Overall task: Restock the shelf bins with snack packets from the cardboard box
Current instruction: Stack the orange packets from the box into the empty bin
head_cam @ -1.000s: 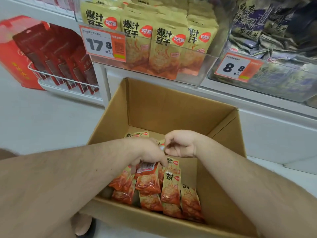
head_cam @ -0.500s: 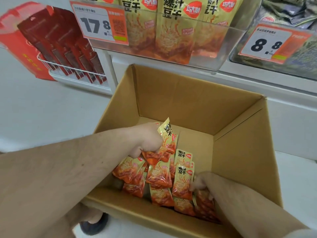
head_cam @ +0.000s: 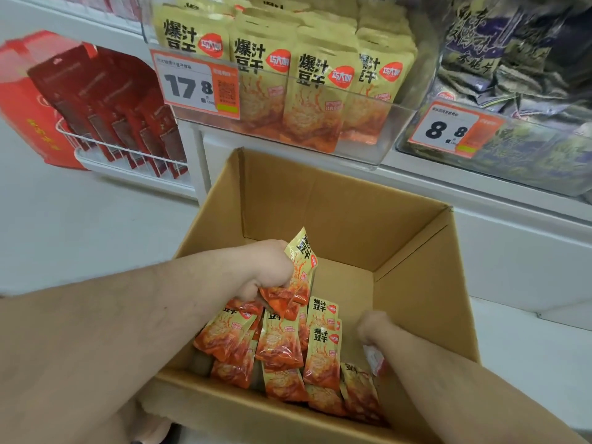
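- Cardboard box: open-topped, standing on the floor just in front of the shelving; its far wall sits below the clear bin above.
- Snack packets in the box: yellow-and-orange pouches with black characters, lying overlapped along the near side of the box floor; the far half of the floor is bare cardboard.
- Left hand: inside the box, fingers curled round a bunch of held packets, raised above the loose pile; one pouch stands nearly upright against the knuckles.
- Right hand: low in the box by the right wall, seen from the back with its fingers curled downward. A red-and-white packet edge shows just under the wrist; whether the fingers grip it cannot be told.
- Clear shelf bin: holds upright rows of the same yellow pouches; an orange-bordered price tag reading 17.8 is fixed to its front.
- Neighbouring bin: to the right, filled with dark purple-green packets and tagged 8.8.
- Wire rack: to the left, holding dark red packs beside a red carton.
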Available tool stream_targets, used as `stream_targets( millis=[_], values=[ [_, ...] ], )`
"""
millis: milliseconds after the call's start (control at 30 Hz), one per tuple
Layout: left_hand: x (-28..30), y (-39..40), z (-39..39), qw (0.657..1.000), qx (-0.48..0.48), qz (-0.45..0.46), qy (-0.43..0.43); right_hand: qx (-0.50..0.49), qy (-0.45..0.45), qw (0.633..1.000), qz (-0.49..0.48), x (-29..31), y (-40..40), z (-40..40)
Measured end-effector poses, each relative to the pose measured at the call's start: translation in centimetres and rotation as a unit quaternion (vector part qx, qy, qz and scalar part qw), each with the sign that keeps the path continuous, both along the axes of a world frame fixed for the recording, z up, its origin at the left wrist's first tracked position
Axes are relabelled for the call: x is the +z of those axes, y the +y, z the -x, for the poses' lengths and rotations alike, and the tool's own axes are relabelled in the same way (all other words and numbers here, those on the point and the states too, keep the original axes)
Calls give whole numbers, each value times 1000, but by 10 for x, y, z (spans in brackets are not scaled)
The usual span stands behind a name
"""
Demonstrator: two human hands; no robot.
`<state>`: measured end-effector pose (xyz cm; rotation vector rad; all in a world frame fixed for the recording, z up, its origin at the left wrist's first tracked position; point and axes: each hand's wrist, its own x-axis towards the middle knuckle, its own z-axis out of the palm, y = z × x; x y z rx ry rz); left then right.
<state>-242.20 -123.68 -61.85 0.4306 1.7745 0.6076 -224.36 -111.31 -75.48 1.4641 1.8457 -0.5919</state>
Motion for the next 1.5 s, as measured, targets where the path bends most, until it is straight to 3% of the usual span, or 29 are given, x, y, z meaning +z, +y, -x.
stream_targets(
  millis=[100, 200, 267, 433, 700, 867, 1000, 1200, 1500],
  values=[
    [6, -5, -3, 1000, 5, 3, -6, -117, 123, 984, 52, 41, 2, 19],
    [13, -7, -5, 1000, 14, -19, 8, -199, 235, 951, 4, 74, 3, 38],
    [17, -7, -7, 999, 2, -36, 25, -181, 285, 941, 13, 98, -7, 48],
    [25, -7, -11, 995, 29, -84, -47, -183, 408, 894, 23, 146, -33, 59],
    [36, -12, -8, 953, 113, -157, -235, -213, 542, 812, 38, 185, -46, 52],
    [48, -10, -5, 930, 106, -200, -290, -97, 538, 830, -114, 202, -37, 46],
    [61, -12, -7, 915, 70, -220, -330, -64, 516, 839, -162, 211, -31, 44],
    [57, -8, -12, 951, 41, -263, -159, 47, 446, 857, -253, 232, -28, 46],
    [82, 0, 7, 940, -102, -314, -88, 194, 437, 867, -139, 279, -3, 44]
  ],
)
